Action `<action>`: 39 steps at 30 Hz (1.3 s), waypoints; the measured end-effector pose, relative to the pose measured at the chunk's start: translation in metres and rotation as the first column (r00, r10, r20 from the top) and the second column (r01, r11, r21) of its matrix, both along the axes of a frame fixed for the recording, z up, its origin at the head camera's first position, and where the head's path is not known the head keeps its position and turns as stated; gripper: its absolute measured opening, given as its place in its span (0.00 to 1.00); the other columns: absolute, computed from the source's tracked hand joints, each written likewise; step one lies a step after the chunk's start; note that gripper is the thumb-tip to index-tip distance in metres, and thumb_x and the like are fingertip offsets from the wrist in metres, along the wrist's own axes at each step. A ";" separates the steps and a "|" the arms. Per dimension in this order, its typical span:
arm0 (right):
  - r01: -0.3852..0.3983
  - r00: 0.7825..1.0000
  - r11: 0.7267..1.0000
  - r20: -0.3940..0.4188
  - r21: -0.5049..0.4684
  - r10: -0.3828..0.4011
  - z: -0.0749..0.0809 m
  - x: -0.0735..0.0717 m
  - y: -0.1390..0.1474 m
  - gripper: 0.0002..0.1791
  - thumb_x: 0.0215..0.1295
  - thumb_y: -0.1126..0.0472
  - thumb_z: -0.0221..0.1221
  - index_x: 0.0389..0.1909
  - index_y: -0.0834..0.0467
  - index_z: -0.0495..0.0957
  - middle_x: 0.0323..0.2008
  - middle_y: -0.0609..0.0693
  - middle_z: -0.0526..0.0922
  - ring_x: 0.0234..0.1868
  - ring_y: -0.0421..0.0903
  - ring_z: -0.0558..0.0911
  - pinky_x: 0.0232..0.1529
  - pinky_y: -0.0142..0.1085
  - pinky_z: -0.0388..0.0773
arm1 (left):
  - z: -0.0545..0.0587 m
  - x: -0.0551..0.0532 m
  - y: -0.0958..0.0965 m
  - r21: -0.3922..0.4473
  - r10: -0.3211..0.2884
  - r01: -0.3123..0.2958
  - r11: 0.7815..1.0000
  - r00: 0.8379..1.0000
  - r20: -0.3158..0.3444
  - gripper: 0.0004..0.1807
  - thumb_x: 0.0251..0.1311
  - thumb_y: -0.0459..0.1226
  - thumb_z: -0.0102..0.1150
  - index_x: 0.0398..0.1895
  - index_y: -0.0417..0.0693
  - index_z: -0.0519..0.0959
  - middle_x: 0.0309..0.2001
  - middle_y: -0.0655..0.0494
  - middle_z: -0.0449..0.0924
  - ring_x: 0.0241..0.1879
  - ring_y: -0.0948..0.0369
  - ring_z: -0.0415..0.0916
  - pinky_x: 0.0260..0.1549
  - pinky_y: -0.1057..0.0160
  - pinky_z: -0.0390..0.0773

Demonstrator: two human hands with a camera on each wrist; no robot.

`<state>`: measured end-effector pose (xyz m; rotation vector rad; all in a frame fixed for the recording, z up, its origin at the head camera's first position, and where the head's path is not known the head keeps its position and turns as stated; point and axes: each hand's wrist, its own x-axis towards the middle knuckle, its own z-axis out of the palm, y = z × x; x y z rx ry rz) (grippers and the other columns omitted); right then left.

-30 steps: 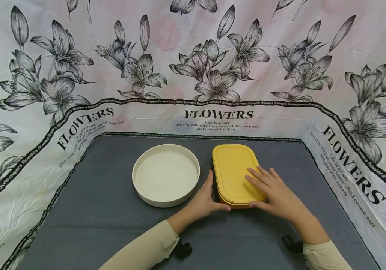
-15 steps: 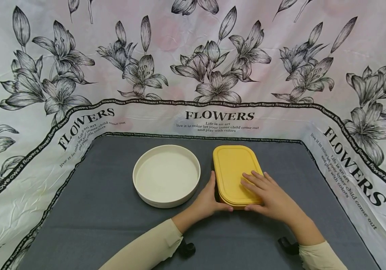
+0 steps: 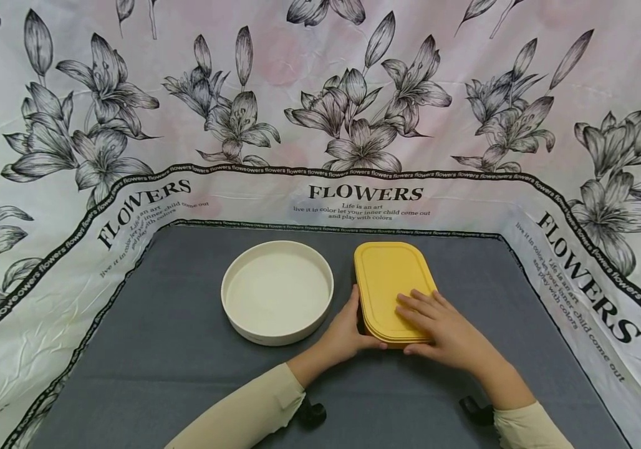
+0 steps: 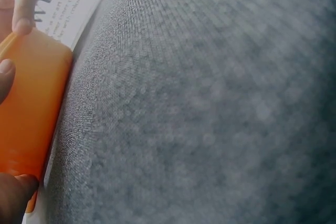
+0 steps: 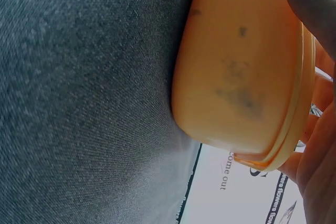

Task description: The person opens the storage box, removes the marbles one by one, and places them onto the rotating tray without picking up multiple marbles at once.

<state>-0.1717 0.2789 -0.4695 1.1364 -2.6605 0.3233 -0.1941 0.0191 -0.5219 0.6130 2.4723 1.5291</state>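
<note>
A yellow lidded food container sits on the grey cloth, its lid on top. My left hand holds the container's near-left corner, with the fingers along its left side and the thumb at the front wall. My right hand lies over the near-right corner, fingers on the lid and thumb at the front lid edge. In the left wrist view the container's front wall shows orange. The right wrist view shows the container, the lid rim and the right thumb by it.
A round cream dish with a low rim stands left of the container, close to my left hand. Grey cloth covers the table, bordered by white flower-printed fabric that rises behind. Black wrist straps sit below both sleeves.
My right hand has slid left and inward over the lid, its thumb now nearer the front middle. My left hand has closed in slightly against the container. The container stays in place.
</note>
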 end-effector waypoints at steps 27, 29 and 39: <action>-0.058 0.996 0.998 -0.062 -0.028 0.056 -0.011 0.007 -0.004 0.39 0.55 0.46 0.74 0.69 0.53 0.78 0.70 0.49 0.76 0.70 0.61 0.74 0.68 0.59 0.69 | -0.002 0.005 0.000 0.030 -0.003 0.003 1.000 1.000 -0.003 0.76 0.48 0.48 0.83 0.84 0.48 0.29 0.84 0.53 0.38 0.81 0.57 0.47 0.78 0.50 0.59; -0.059 0.996 0.998 -0.068 -0.027 0.057 -0.010 0.007 -0.005 0.39 0.55 0.46 0.75 0.68 0.52 0.78 0.69 0.49 0.77 0.69 0.61 0.74 0.68 0.59 0.70 | -0.002 0.006 -0.001 0.027 0.000 -0.001 1.000 1.000 0.004 0.76 0.48 0.47 0.83 0.84 0.48 0.30 0.84 0.53 0.38 0.81 0.57 0.47 0.78 0.50 0.59; -0.072 0.992 0.997 -0.108 -0.031 0.068 -0.008 0.008 -0.008 0.37 0.55 0.48 0.75 0.66 0.53 0.80 0.68 0.49 0.78 0.68 0.60 0.76 0.65 0.60 0.73 | -0.003 0.004 -0.003 0.031 0.008 -0.008 0.999 1.000 -0.009 0.76 0.47 0.49 0.83 0.84 0.46 0.31 0.84 0.51 0.40 0.80 0.56 0.48 0.78 0.50 0.59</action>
